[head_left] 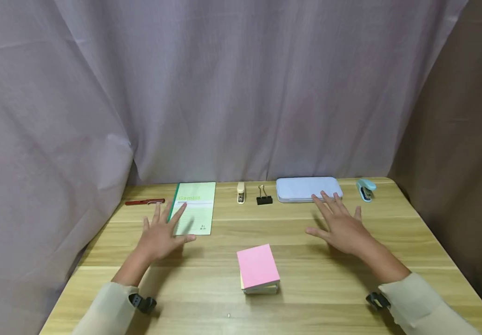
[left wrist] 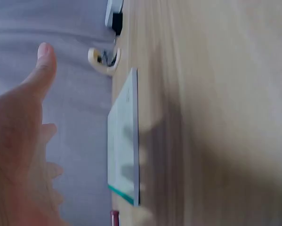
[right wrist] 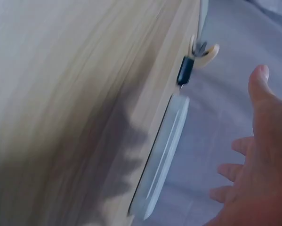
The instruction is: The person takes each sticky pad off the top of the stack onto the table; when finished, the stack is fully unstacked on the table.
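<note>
My left hand (head_left: 161,237) hovers palm down with fingers spread, overlapping the lower left of a green notebook (head_left: 196,214) in the head view. A red pen (head_left: 142,202) lies just beyond its fingertips. My right hand (head_left: 343,228) is spread in the same way, its fingertips overlapping the front edge of a light blue pencil case (head_left: 303,188). Both hands hold nothing, and each casts a shadow on the wood. Between them, nearer the front, stands a stack of sticky notes (head_left: 258,266) with a pink pad on top. In the left wrist view the thumb (left wrist: 44,66) points away from the notebook (left wrist: 124,141).
Along the back of the wooden table (head_left: 224,251) stand a cream stapler (head_left: 241,193), a black binder clip (head_left: 264,199) and a blue stapler (head_left: 366,190) at the right. Grey curtains (head_left: 241,93) hang behind and at both sides.
</note>
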Demonstrator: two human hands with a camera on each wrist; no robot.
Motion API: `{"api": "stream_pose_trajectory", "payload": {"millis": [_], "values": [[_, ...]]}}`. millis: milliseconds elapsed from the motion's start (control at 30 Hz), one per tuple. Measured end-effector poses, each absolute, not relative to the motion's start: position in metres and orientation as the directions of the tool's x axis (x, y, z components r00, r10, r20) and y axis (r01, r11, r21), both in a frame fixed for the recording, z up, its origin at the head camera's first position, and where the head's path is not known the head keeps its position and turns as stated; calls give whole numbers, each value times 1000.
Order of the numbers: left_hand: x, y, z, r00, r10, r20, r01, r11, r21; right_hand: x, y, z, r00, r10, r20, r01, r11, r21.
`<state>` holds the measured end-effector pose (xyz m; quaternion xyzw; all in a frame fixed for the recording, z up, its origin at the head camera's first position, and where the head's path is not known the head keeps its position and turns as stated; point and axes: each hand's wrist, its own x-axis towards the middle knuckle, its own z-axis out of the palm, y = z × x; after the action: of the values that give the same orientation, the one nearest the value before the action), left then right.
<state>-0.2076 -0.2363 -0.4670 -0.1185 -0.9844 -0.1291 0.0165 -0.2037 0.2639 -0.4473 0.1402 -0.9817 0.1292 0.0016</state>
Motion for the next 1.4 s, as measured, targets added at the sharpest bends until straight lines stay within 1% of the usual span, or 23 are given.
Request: {"api": "stream_pose_trajectory", "payload": {"millis": [233,400,533,667,733,867,967,1133,1233,1400], "values": [[-181,-214,-468,-921,381,76,375,819,436,-188,237,-440,-921,-385,52,-380,867,-322],[-161,-194,-467,-884,457,98,425,700,574,-175,220,-435,-885,-461,70,-450,806,-386],[-145,-176,-468,-866,498,42,382,604,700,-163,206,-431,-841,-536,79,-511,735,-446],[-130,-155,-472,-856,517,-1,314,522,793,-153,194,-427,-785,-616,69,-555,649,-519],[-123,-145,-474,-852,523,-2,296,485,822,-149,190,-426,-755,-653,55,-561,602,-569],[-114,-127,-482,-853,521,26,269,396,878,-144,179,-426,-716,-697,15,-532,532,-659],[-110,-116,-486,-858,511,60,251,314,916,-141,172,-428,-709,-705,4,-512,511,-690],[-107,-103,-490,-868,485,106,229,202,952,-138,164,-433,-717,-696,33,-506,488,-711],[-105,-99,-493,-877,465,122,230,182,956,-137,162,-435,-718,-695,49,-505,471,-723],[-105,-98,-496,-889,438,132,240,201,950,-136,160,-437,-715,-697,56,-506,460,-730]]}}
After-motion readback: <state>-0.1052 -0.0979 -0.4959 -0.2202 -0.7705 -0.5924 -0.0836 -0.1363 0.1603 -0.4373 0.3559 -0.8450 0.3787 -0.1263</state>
